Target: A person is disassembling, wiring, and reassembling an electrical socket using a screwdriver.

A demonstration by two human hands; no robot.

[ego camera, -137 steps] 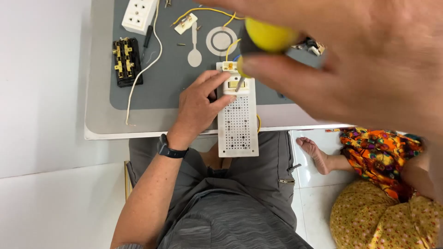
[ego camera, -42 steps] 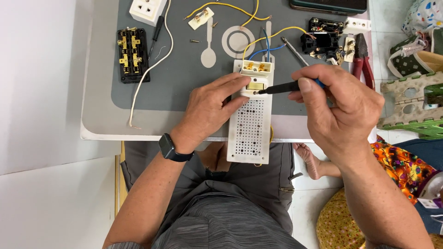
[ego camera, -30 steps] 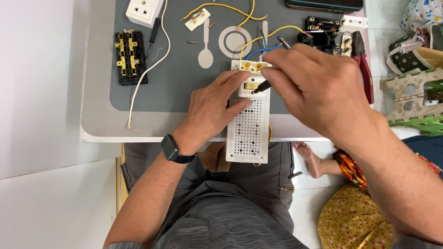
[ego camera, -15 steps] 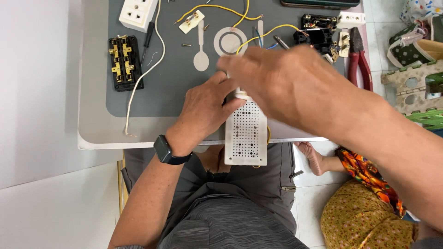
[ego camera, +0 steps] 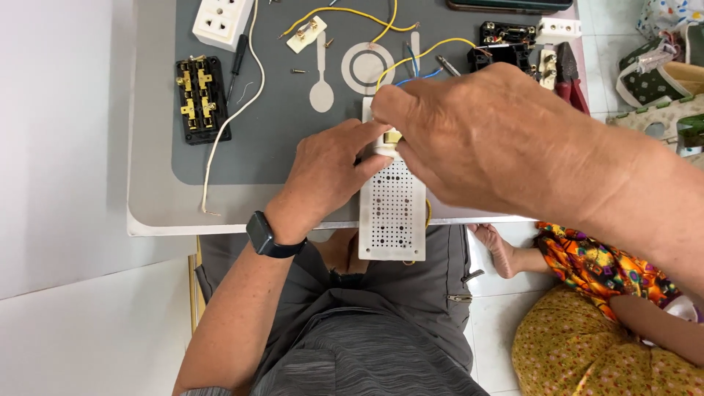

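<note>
A white perforated board lies over the table's near edge and my lap. My left hand, with a black watch on its wrist, grips the board's top end, thumb and forefinger on a small cream fitting mounted there. My right hand is close to the camera and covers the board's top. Its fingertips are bunched at the same fitting, touching my left fingers. Anything inside the right hand is hidden. Yellow and blue wires run from the fitting up the mat.
On the grey mat lie a black terminal block with brass contacts, a white socket with a white cable, a small black screwdriver, black parts and red-handled pliers. Another person in patterned clothes sits on the floor at right.
My right hand, which held a black screwdriver out to the right of the board, has swung left over the board's top and now hides it. My left hand has stayed on the board.
</note>
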